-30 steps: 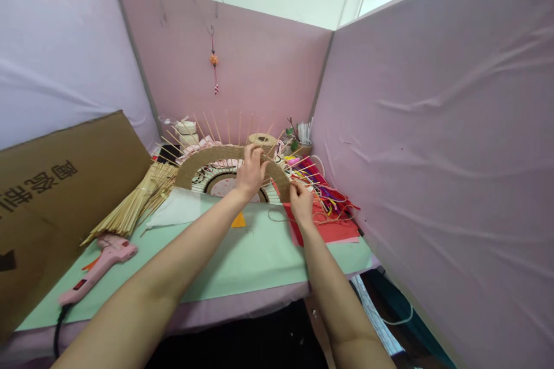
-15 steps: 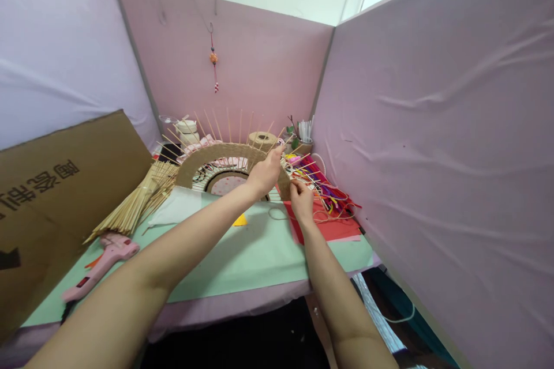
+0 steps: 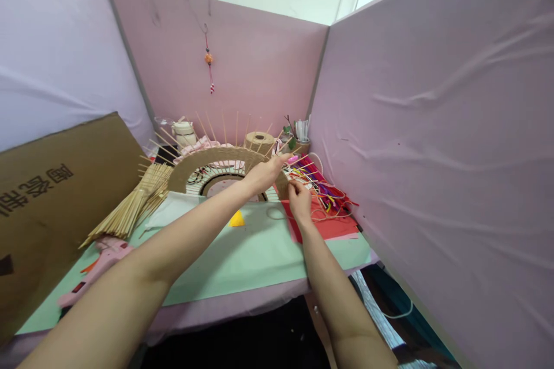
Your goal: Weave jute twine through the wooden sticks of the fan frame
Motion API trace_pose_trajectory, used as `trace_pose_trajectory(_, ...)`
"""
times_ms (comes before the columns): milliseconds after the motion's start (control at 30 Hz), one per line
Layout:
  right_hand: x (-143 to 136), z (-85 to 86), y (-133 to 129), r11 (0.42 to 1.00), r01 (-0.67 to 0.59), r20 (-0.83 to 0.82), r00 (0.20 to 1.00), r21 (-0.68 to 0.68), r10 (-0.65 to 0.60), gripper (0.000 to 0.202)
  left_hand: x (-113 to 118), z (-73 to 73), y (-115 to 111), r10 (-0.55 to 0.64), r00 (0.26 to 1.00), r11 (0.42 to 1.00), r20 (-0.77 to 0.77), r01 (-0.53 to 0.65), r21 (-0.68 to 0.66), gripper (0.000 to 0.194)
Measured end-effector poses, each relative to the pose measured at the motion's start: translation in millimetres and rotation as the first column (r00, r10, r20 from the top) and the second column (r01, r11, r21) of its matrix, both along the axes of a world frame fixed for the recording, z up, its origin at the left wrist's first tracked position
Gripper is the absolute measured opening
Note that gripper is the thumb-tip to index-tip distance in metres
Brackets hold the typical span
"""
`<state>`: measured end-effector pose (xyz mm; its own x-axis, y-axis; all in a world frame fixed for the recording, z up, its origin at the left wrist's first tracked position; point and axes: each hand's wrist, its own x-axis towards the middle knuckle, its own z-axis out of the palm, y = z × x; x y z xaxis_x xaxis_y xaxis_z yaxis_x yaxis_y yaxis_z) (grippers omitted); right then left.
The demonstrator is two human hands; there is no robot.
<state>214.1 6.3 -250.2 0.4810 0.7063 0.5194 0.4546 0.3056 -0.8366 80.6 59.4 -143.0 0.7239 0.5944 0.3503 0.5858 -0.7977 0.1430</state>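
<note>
A brown cardboard arch (image 3: 208, 157) with thin wooden sticks fanning out from its outer edge stands at the back of the green-covered table. My left hand (image 3: 272, 172) reaches across to the right part of the arch, its fingers at the sticks there; what they hold, if anything, cannot be made out. Lower down, my right hand (image 3: 299, 199) has its fingers pressed together at the arch's right end, over red sheets (image 3: 331, 225). A thin cord lies near my right hand.
A bundle of sticks (image 3: 125, 204) and a pink glue gun (image 3: 97, 268) lie left, beside a large cardboard sheet (image 3: 64, 196). Behind are a tape roll (image 3: 259, 141), a white jar (image 3: 184, 134) and colourful strands (image 3: 324, 184). A yellow piece (image 3: 236, 219) lies in front.
My left hand has moved slightly down and right along the sticks, its wrist lower. My right hand stays at the arch's end. The whole view has shifted a little.
</note>
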Motion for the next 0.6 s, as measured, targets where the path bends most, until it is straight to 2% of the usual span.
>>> trace_pose_trajectory(100, 0, -0.6, 0, 1.0, 0.001, -0.002, 1.0, -0.005, -0.001, 0.029, -1, 1.6, 3, -0.015, 0.999, 1.0, -0.033, 0.016, 0.011, 0.064)
trace_pose_trajectory(200, 0, 0.4, 0, 1.0, -0.002, -0.007, 1.0, -0.007, 0.002, 0.029, -1, 6.5, 6, -0.069, 0.998, 0.995, -0.014, 0.068, -0.075, 0.074)
trace_pose_trajectory(300, 1, 3.1, -3, 1.0, 0.007, -0.017, 1.0, -0.003, -0.007, 0.029, -1, 9.0, 9, -0.059, 0.994, 0.974, 0.093, 0.078, -0.213, 0.079)
trace_pose_trajectory(433, 1, 5.5, -7, 0.997, 0.079, -0.079, 0.994, -0.014, -0.08, 0.027, -2, 6.7, 11, -0.056, 0.968, 0.932, 0.246, 0.139, -0.335, 0.085)
trace_pose_trajectory(500, 0, 5.6, -8, 0.995, 0.094, -0.093, 0.991, -0.027, -0.096, 0.024, 0, 4.4, 12, -0.059, 0.956, 0.923, 0.288, 0.162, -0.349, 0.085)
trace_pose_trajectory(600, -1, 6.0, -8, 0.994, 0.101, -0.073, 0.992, -0.03, -0.103, 0.022, 3, 1.2, 11, -0.032, 0.946, 0.94, 0.321, 0.138, -0.311, 0.083)
